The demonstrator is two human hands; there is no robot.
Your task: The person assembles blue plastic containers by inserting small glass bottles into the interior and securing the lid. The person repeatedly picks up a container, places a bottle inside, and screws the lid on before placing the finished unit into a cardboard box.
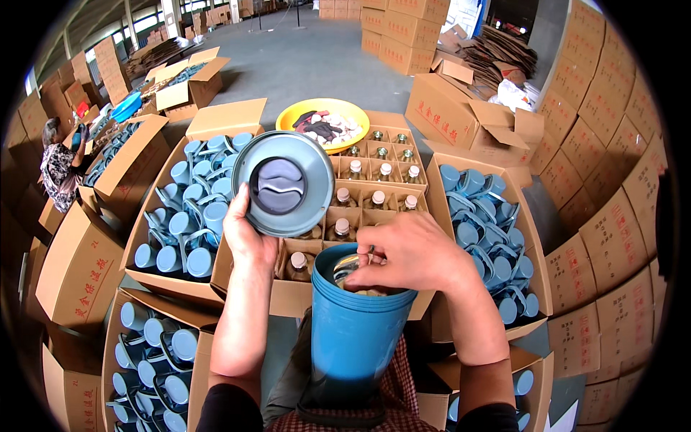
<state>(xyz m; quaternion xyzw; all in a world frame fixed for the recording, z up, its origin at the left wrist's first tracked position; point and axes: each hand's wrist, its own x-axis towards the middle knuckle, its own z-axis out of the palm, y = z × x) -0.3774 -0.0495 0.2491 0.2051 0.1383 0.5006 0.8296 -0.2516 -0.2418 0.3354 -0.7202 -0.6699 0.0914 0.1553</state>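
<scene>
Head view: left hand [252,239] clamps the edge of a grey-blue round plastic disc [317,176], likely light and stiff; right hand [414,252], closure indeterminable, dips into a blue cylindrical plastic casing [358,335], best held by its walls.

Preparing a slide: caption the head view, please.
Left hand holds a disc; right hand reaches into a blue container, boxed bottles beyond.

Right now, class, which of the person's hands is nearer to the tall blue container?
Right. The right hand is at the open mouth of the container; the left hand is apart from it, to its left, holding up a round disc.
</scene>
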